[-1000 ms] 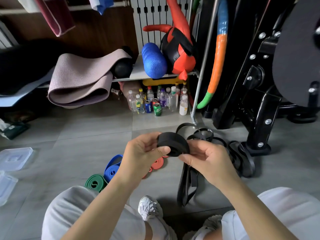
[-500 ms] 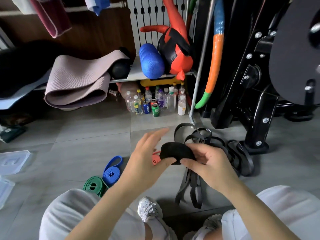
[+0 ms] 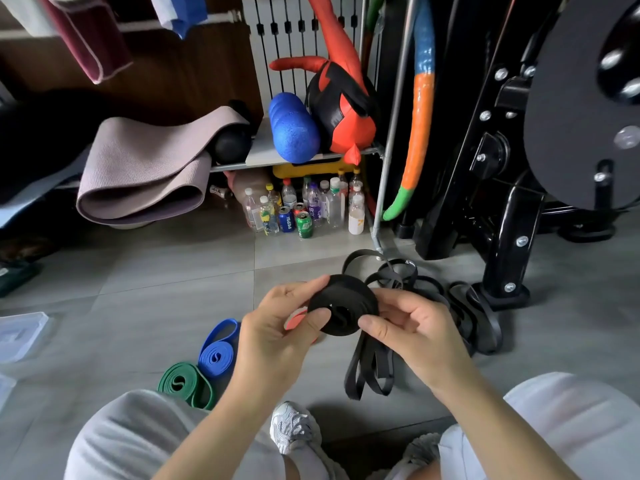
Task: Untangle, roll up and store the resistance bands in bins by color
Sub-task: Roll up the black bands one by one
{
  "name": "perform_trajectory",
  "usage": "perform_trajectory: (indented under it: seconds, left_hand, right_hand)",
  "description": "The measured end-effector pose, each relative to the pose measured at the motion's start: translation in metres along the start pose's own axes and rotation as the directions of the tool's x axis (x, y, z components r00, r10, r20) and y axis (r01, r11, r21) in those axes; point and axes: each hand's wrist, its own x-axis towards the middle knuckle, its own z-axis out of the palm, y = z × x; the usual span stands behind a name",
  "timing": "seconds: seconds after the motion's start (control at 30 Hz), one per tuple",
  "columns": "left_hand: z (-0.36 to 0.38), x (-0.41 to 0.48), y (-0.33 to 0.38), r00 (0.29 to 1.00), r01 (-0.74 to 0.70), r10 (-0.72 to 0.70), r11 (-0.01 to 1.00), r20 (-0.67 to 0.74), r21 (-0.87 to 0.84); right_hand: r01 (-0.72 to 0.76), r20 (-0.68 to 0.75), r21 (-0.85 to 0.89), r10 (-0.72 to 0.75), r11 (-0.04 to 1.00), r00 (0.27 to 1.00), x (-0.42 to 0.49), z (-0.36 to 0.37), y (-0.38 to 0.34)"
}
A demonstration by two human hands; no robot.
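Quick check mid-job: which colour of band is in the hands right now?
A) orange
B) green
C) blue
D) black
D: the left hand and right hand pinch the black roll between them, while the green roll and blue roll lie on the floor.

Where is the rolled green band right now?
In the head view, the rolled green band lies on the floor at lower left, right beside the rolled blue band and just beyond the person's left knee.
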Motion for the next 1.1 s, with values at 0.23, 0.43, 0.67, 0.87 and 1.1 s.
perform_trajectory:
  seconds: [0.23,0.43,0.67,0.87,1.1]
  left_hand:
    - [0.016,-0.014,0.000,0.947,0.191,-0.269,0.909,-0.173,-0.370]
    - [-0.016,-0.008,0.002,0.991,-0.027,-0.034,0.896,0.128,0.444]
    - [-0.032,0.010,0.014,0.910,-0.252,-0.002,0.791,0.415,0.557]
    - [-0.028,0.002,0.006,0.995,-0.067,0.036,0.930,0.094,0.361]
    - [-0.017,-0.005,-0.005,0.996,-0.027,0.029,0.999,-0.087,0.026]
  right_hand:
    - [0.063,0.008,-0.037,-0.063,0.997,0.998,0.001,0.015,0.000]
    - [0.051,0.163,-0.245,-0.011,0.968,0.987,0.004,0.004,0.002]
    - [0.039,0.217,-0.273,0.022,0.961,0.976,0.014,0.008,0.006]
    - [0.036,0.155,-0.196,-0.005,0.980,0.988,0.013,0.007,0.010]
    - [0.066,0.090,-0.010,-0.065,0.998,0.994,0.015,0.016,0.009]
